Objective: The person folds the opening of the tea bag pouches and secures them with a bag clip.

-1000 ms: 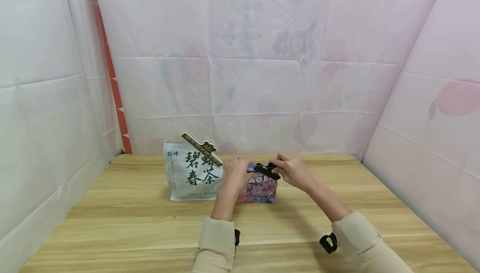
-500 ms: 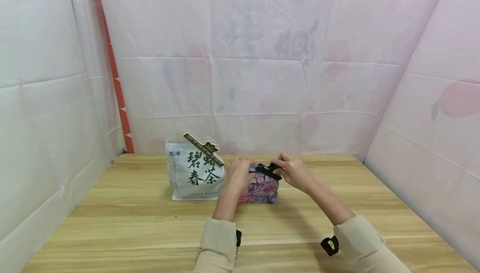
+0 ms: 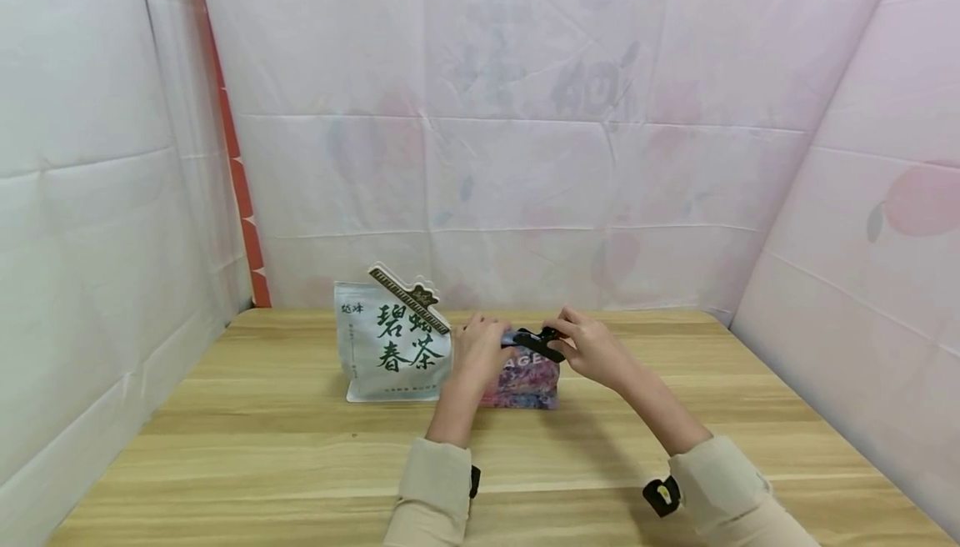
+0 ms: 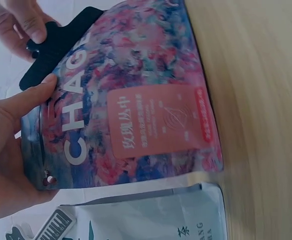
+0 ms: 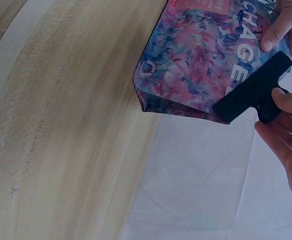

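Observation:
A pink-and-blue patterned pouch (image 3: 525,380) lettered "CHAGE..." stands on the table. My left hand (image 3: 480,345) pinches its top edge, thumb across the front face in the left wrist view. My right hand (image 3: 591,348) pinches the handles of a black clip (image 5: 253,89) between thumb and fingers. The clip's long bar lies slanted across the pouch's top corner, below the pouch's upper edge on one side. In the head view my left hand covers part of the pouch's lettering.
Just left of the patterned pouch stands a white tea pouch (image 3: 393,355) with green characters. A piano-keyboard clip (image 3: 408,298) sits slanted on its top right corner. The wooden table (image 3: 262,455) ends at white cloth walls (image 3: 517,172) behind and on both sides.
Both hands keep their holds on the pouch and the black clip. The whole head view has shifted slightly; the clip stays at the same corner.

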`<state>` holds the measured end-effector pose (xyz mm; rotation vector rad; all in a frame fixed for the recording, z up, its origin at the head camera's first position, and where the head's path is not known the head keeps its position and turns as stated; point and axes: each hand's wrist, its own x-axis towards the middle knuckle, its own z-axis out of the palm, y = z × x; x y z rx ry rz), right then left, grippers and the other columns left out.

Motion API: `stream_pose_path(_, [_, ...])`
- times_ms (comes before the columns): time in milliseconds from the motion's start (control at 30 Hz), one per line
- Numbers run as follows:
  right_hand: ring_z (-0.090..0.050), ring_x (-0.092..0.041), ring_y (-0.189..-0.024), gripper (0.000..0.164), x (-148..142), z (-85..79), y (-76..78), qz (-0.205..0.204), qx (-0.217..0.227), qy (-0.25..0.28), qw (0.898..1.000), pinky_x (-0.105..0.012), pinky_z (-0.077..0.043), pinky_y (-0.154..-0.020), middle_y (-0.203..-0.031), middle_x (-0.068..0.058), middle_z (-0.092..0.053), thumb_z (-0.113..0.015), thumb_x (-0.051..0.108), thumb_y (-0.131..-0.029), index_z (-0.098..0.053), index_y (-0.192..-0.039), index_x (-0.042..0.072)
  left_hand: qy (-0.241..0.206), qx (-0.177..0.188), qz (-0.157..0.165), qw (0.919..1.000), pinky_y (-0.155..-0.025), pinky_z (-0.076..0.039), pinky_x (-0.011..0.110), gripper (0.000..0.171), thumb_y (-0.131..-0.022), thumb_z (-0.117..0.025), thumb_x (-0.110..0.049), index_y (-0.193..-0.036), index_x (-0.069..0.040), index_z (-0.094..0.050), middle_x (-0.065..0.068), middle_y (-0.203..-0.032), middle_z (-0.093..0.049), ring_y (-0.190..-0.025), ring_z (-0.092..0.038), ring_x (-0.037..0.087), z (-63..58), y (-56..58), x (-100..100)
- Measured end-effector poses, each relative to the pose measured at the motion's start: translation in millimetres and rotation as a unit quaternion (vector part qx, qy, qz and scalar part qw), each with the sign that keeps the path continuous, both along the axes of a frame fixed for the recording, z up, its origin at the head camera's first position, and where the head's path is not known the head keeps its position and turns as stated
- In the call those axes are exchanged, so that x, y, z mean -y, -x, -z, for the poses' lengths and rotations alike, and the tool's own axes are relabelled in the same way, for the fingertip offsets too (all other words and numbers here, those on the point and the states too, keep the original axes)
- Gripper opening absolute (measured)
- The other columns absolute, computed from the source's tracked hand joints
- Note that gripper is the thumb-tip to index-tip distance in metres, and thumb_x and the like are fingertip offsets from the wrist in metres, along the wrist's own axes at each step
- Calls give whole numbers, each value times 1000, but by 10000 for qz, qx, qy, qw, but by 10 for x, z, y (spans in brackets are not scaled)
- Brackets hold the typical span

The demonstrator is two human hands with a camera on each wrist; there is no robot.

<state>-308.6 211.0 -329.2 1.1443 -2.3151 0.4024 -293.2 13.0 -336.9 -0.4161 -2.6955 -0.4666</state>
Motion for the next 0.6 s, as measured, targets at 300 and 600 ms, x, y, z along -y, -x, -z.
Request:
stream_pose_path(300, [-52, -14, -70, 14, 74, -74, -24, 512, 979, 190, 9937, -31, -46, -59, -86, -2, -51, -60, 12, -89, -65, -99, 3, 535, 134, -160, 9983, -87, -37, 47, 38, -82, -66, -41, -114, -22, -63, -3, -111, -60, -106, -48, 19, 2, 7, -27])
stream_pose_path(600, [-56, -23, -81, 24, 150, -281, 95, 1038, 1766, 263, 9784, -39, -48, -68, -91, -9, -57, -49, 17, -96, -63, -103, -1, 1394, 200, -51, 9900, -91, -37, 47, 60, -88, -42, -59, -117, -10, -60, 6, -113, -61, -106, -52, 26, -213, -11, -39])
